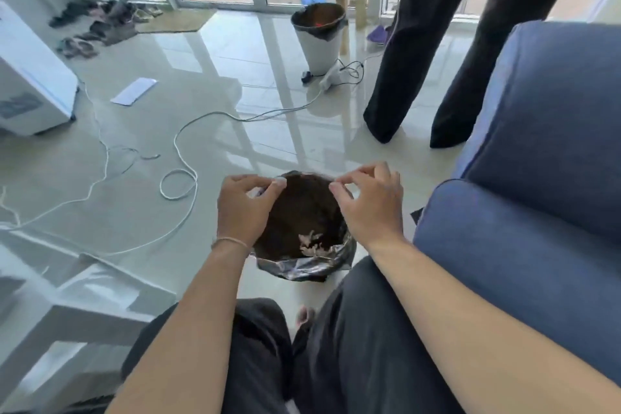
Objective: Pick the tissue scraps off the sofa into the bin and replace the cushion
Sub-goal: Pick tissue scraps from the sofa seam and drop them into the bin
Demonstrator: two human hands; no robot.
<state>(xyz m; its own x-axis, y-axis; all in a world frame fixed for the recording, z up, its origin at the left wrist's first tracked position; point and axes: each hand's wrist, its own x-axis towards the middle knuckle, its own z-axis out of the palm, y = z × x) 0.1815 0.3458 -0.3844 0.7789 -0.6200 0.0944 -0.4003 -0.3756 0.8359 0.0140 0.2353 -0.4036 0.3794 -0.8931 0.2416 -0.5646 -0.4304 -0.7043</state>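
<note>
Both grips (243, 208) (369, 205) over bin (302, 265), scraps (311, 242) below

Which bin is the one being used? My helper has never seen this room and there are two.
Start at the blue sofa; the near bin stands on the floor beside its front corner, under both hands. Unlike the far white bin, it holds pale tissue scraps.

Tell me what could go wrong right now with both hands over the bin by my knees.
Scraps could miss: the left hand and right hand hover over the near bin, whose liner rim looks loose and crumpled. The white cable looping on the floor beside it could snag a foot. Whether the fingers hold tissue is unclear.
</note>
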